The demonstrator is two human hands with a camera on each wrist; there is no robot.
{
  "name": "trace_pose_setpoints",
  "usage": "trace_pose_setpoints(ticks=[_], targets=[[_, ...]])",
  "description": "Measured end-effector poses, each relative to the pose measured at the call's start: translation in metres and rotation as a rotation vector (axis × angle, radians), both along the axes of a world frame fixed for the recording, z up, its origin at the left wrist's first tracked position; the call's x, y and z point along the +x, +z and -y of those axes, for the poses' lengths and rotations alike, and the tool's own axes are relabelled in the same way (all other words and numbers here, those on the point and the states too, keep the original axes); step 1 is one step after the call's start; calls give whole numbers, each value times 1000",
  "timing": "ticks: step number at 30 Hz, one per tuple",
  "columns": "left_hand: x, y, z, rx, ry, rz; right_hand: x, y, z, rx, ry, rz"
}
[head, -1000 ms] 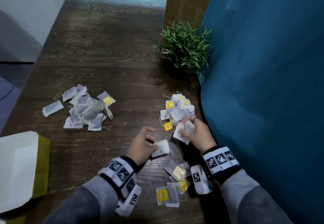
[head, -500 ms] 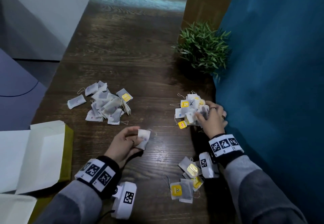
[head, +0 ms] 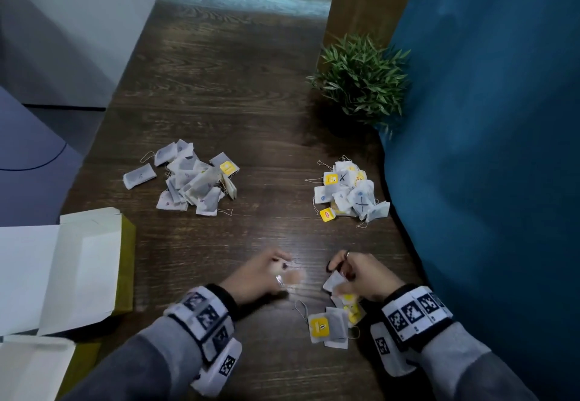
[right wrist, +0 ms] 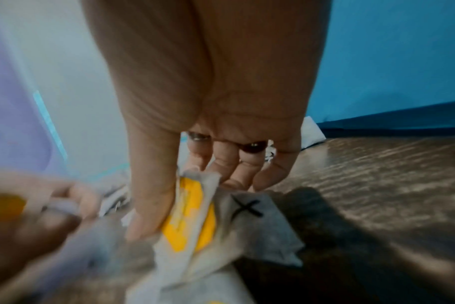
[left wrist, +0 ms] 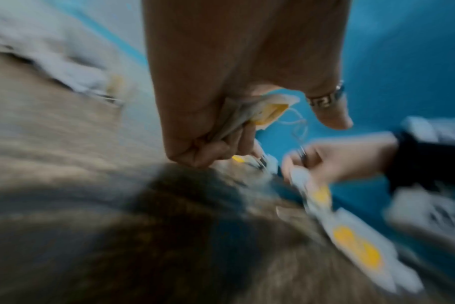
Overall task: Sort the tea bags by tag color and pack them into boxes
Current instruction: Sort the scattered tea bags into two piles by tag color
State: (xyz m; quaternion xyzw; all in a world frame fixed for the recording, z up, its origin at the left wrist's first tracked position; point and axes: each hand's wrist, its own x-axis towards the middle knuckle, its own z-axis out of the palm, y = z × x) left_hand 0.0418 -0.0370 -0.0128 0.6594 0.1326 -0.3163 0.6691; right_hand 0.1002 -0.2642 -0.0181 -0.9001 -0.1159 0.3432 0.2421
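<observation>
**Tea Bag Sorting Station: Both Hands at the Near Pile**

Surroundings. A dark wooden table (head: 238, 93) runs away from the person. A small green potted plant (head: 361, 82) stands at its right edge, against a blue fabric panel (head: 489, 149) that borders the whole right side. At the near-left corner lie two open white boxes with yellow-green sides: the larger box (head: 78, 262) with its flaps spread, and a second box (head: 28, 366) partly cut off at the frame edge. Both wrists carry bands with black-and-white markers.

Piles. A left pile (head: 191, 181) of mostly plain white tea bags, with one yellow tag showing, lies mid-table. A right pile (head: 350, 193) lies well apart from it, just beside the blue panel; it shows yellow tags and bags marked with a black X. A near pile (head: 332, 327) lies close to the person, its front bag carrying a yellow tag.

Hands. The left hand (head: 266, 275) is blurred in the head view; the left wrist view shows its fingers curled round a crumpled tea bag (left wrist: 257, 111) with a yellow tag and loose string. The right hand (head: 361, 275) is over the far end of the near pile, thumb and fingers pinching a yellow-tagged bag (right wrist: 192, 214); a bag marked X (right wrist: 249, 214) lies just beside it.
</observation>
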Motion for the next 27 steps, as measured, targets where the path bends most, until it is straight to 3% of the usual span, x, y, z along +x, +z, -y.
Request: trace_pose_setpoints(ticks=[2, 4, 6, 10, 13, 15, 17, 23, 27], targets=[[-7, -8, 15, 314, -413, 248, 1, 5, 6, 133, -91, 56], [-14, -20, 25, 614, -694, 470, 0, 12, 10, 305, -147, 110], [-16, -26, 37, 746, -770, 573, -5, 20, 10, 468, -187, 151], [-14, -24, 58, 906, -808, 589, -16, 22, 10, 634, -226, 315], [-14, -23, 60, 905, -831, 582, -21, 25, 10, 719, -286, 330], [-14, -26, 53, 747, -730, 542, -24, 31, 9, 770, -312, 351], [-14, -30, 39, 469, -484, 440, -25, 38, 7, 831, -357, 373], [-7, -8, -2, -75, 211, 83, -25, 64, -10, 966, -456, 308], [3, 1, -24, -341, 383, -32, -22, 68, -20, 836, -413, 405]])
